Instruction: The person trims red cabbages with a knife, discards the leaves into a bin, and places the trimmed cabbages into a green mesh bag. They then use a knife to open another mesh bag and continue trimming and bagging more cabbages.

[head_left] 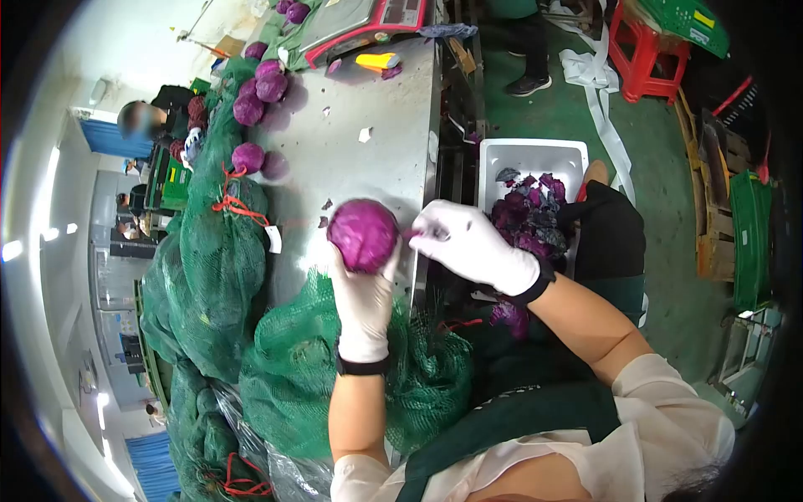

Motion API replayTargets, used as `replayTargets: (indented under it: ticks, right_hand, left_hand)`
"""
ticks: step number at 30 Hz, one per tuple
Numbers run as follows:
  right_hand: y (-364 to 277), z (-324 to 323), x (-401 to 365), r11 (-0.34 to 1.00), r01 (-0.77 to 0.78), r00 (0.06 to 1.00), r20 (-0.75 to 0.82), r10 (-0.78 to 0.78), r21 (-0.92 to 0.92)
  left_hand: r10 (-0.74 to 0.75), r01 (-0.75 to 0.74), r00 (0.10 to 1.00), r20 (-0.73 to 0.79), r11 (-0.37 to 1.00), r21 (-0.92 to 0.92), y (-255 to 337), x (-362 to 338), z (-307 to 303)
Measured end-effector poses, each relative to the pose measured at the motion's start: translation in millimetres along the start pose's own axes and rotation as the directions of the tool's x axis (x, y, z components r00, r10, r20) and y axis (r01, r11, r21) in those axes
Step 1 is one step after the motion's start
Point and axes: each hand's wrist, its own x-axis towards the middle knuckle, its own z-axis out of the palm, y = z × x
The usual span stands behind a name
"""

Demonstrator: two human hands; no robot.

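My left hand, in a white glove, is wrapped round the underside of a purple cabbage and holds it up over the metal table. Just right of the cabbage is my right hand, also gloved in white. Its thumb and fingers are pinched together, with a small purple leaf scrap showing at the tips. Below that hand, a white bin holds torn dark purple leaves. Green mesh netting lies beneath my left forearm.
Several purple cabbages sit along the far left of the metal table, beside full green net sacks. A red-edged scale and a yellow-handled tool are at the back. A red stool stands right. Another person works at left.
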Motion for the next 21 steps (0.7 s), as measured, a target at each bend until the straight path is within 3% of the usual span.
replayTargets:
  ticks: [1, 3, 5, 6, 7, 8, 9, 10, 12, 14, 16, 17, 21]
  right_hand:
    - [6, -3, 0, 0.998, -0.064, 0.995, -0.076, 0.066, 0.022]
    - [9, -27, -1, 0.924, -0.380, 0.925, 0.015, 0.380, 0.032]
    - [8, -45, -12, 0.835, -0.535, 0.844, 0.038, 0.535, 0.131]
    - [11, -50, -19, 0.854, -0.506, 0.860, -0.012, 0.511, 0.123]
    - [22, -57, -27, 0.837, -0.515, 0.848, -0.031, 0.529, 0.182]
    - [33, -63, -32, 0.844, -0.519, 0.847, -0.046, 0.529, 0.135]
    - [45, -67, -38, 0.854, -0.509, 0.853, -0.075, 0.517, 0.105]
    - [56, -67, -43, 0.865, -0.492, 0.862, -0.089, 0.500, 0.099]
    - [61, -56, -52, 0.871, -0.472, 0.876, -0.037, 0.480, 0.135]
    - [52, -40, -61, 0.865, -0.495, 0.869, 0.033, 0.494, 0.087]
    - [44, -26, -69, 0.863, -0.502, 0.862, 0.111, 0.494, 0.059]
    - [38, -19, -73, 0.857, -0.514, 0.853, 0.131, 0.506, 0.042]
    - [38, -8, -90, 0.873, -0.486, 0.854, 0.198, 0.482, -0.030]
  left_hand:
    - [0.041, -0.041, 0.999, -0.005, 0.999, -0.012, 5, 6, -1]
    - [-0.186, 0.163, 0.982, -0.015, 0.895, -0.416, 30, 7, -16]
    - [-0.005, 0.004, 1.000, 0.021, 1.000, 0.007, 56, -13, -8]
    - [0.197, -0.194, 0.980, 0.027, 0.922, 0.336, 65, -35, 15]
    - [0.371, -0.343, 0.924, 0.091, 0.699, 0.628, 74, -64, 44]
    - [0.469, -0.401, 0.858, 0.211, 0.354, 0.845, 79, -93, 72]
    - [0.489, -0.381, 0.796, 0.357, -0.054, 0.923, 80, -120, 96]
    - [0.486, -0.310, 0.736, 0.472, -0.378, 0.872, 79, -144, 111]
    - [0.471, -0.318, 0.635, 0.613, -0.563, 0.763, 87, -180, 118]
    - [0.276, -0.489, 0.763, 0.584, -0.344, 0.802, 121, -219, 124]
    - [0.005, -0.496, 0.860, 0.510, -0.224, 0.839, 144, -236, 152]
    - [0.267, -0.180, 0.924, 0.273, -0.325, 0.928, 140, -241, 162]
    - [0.311, -0.202, 0.889, 0.335, -0.388, 0.899, 140, -261, 141]
